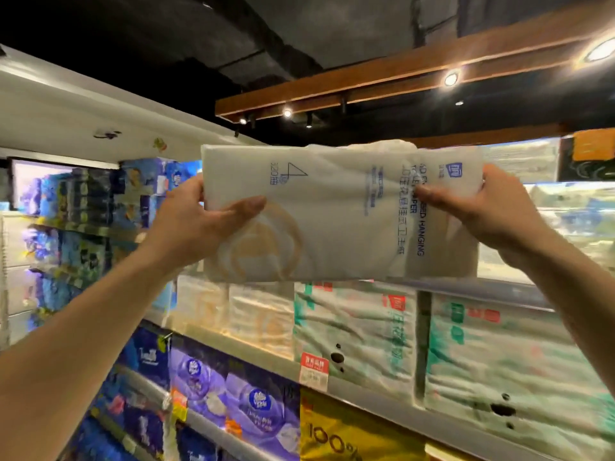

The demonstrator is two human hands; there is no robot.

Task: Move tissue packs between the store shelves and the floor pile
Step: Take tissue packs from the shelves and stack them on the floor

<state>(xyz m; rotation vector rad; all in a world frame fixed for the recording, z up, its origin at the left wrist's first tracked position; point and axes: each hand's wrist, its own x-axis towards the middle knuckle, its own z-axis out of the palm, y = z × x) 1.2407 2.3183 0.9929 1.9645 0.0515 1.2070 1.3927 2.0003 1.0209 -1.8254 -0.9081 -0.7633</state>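
- Up at head height, in front of the top shelf (499, 291): white tissue pack (339, 227) in mid-air, held btwn both hands, touching no shelf.
- Long axis runs left-right, pack lying level. Printed face toward me; blue lettering runs top to bottom, so it's turned on its side, logo end to the right, big "4" to the left.
- Left hand (196, 224) grips the left end: thumb flat across the front face, fingers curled round behind, out of sight.
- Right hand (486, 207) does the same on the right end, thumb pressing the wrapper in front, rest wrapped round the back.
- Both forearms reach up and fwd, wrists about level w/ each other.
- Just below the pack: row of cream packs (233, 311), then green-printed packs (352, 331) on the next shelf, packed tight.
- Red-and-white price tag (313, 367) on that shelf's rail.
- Lower down, purple packs (259, 404) and a yellow pack (349, 434).
- Far left, blue packs (83, 207) stacked on several levels.
- Pack hides most of the top shelf's contents; can't tell what's behind it.
- Overhead, wooden beam (366, 81) w/ spotlights.
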